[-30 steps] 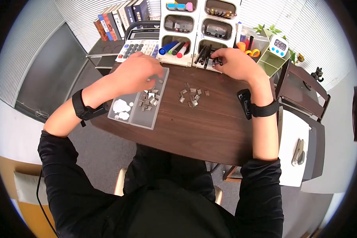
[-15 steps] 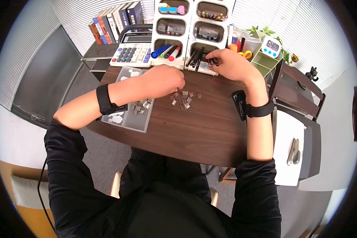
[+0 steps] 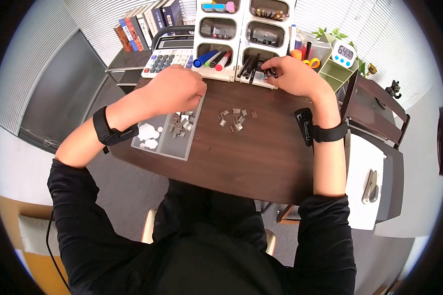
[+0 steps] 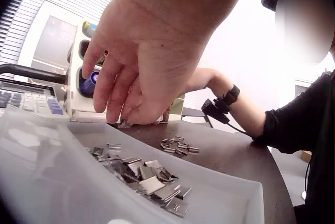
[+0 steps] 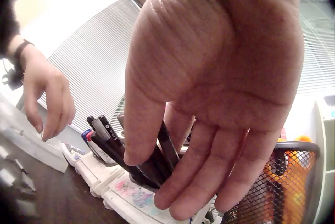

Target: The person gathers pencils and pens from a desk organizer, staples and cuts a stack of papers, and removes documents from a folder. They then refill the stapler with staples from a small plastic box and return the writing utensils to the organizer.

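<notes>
Black long sleeves (image 3: pixel 325 231) (pushed up), black wrist straps (image 3: pixel 327 133).

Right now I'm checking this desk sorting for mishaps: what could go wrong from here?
The left hand hovers over the clear plastic tray, whose corner seems near the dark wooden table's edge; a bump might tip it. The small metal clips lie loose and could scatter. The right hand on the black pens might pull some out.
</notes>
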The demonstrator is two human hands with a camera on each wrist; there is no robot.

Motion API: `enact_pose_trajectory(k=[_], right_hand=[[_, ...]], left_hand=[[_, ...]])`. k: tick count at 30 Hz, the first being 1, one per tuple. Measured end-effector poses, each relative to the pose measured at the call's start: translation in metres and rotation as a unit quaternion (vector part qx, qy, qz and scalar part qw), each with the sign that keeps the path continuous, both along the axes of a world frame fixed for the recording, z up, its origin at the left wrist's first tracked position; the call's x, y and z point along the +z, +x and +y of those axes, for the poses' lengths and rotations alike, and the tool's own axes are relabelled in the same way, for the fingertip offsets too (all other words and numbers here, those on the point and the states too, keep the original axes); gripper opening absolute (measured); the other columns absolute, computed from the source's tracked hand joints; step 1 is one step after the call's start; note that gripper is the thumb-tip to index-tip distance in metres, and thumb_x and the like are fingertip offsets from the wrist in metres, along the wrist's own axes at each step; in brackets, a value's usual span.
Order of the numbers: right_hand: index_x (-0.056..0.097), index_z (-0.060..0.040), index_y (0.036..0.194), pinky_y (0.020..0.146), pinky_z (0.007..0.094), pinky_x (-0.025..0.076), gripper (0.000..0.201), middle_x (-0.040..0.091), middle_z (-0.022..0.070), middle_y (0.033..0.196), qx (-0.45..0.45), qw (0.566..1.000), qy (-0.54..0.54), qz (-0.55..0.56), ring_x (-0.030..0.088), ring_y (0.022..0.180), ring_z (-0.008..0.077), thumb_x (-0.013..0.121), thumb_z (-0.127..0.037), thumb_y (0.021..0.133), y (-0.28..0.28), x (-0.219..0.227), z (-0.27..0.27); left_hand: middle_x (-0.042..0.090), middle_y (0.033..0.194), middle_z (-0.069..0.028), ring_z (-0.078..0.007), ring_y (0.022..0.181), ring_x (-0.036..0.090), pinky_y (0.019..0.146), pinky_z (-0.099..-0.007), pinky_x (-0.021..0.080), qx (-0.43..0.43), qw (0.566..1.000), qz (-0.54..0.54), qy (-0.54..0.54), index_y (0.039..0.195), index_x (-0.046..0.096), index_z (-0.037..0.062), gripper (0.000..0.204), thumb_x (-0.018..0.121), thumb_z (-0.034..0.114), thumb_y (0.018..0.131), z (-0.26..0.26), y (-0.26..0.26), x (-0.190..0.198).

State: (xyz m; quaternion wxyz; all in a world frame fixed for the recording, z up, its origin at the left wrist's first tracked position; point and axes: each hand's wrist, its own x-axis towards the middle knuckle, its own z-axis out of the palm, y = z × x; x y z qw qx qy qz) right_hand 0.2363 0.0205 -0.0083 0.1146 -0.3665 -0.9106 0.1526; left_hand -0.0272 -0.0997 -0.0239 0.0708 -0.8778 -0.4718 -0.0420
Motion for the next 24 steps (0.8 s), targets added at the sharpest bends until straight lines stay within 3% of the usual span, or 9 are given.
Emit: enact_pose_trajectory(k=[6,9,18,20,24], right_hand=[[0.065,-0.0079,0.115,0.07,0.0335,0.048,0.036,0.064,0.0106,0.082,0.008,1.0,0.009,0.002,0.061,0.077,0.0228,0.069,-0.019,0.081,-0.002,-0.006,0.003],[0.065,-0.0077,0.114,0.072,0.0339,0.049,0.036,0.066,0.0115,0.086,0.004,1.0,0.017,-0.003,0.062,0.079,0.0238,0.069,-0.019,0.081,-0.002,-0.003,0.0],[0.065,-0.0074,0.114,0.072,0.0351,0.049,0.037,0.066,0.0129,0.085,0.014,1.0,0.024,0.007,0.062,0.079,0.0253,0.069,-0.018,0.079,-0.002,0.0,-0.002],[0.065,-0.0082,0.114,0.088,0.0362,0.049,0.035,0.066,0.0129,0.109,-0.027,0.998,-0.031,-0.042,0.062,0.102,0.0279,0.069,-0.021,0.081,-0.005,0.008,-0.006],[0.065,-0.0081,0.114,0.088,0.0361,0.049,0.036,0.066,0.0131,0.108,-0.016,0.999,0.0,-0.036,0.062,0.101,0.028,0.069,-0.02,0.08,-0.005,0.004,-0.003]], left_hand=[[0.059,0.077,-0.0068,-0.0273,0.079,0.06,0.076,-0.0402,0.045,0.054,0.995,0.067,-0.044,0.08,0.064,0.0062,0.009,0.064,0.014,0.075,0.002,-0.01,-0.005],[0.059,0.078,-0.0064,-0.0273,0.079,0.06,0.073,-0.0399,0.046,-0.002,1.0,0.022,0.009,0.082,0.064,0.0071,0.009,0.065,0.014,0.076,0.005,0.004,-0.007],[0.06,0.081,-0.0079,-0.0302,0.08,0.061,0.07,-0.0409,0.048,-0.038,0.993,-0.036,-0.108,0.085,0.064,0.0066,0.011,0.066,0.015,0.077,0.017,0.045,-0.02],[0.06,0.081,-0.0084,-0.0301,0.08,0.061,0.07,-0.0411,0.048,-0.045,0.992,-0.076,-0.091,0.084,0.064,0.0057,0.01,0.065,0.013,0.077,0.021,0.045,-0.025],[0.061,0.081,-0.009,-0.0304,0.08,0.061,0.07,-0.0418,0.048,-0.034,0.995,-0.048,-0.085,0.084,0.065,0.0053,0.01,0.063,0.01,0.076,0.022,0.046,-0.024]])
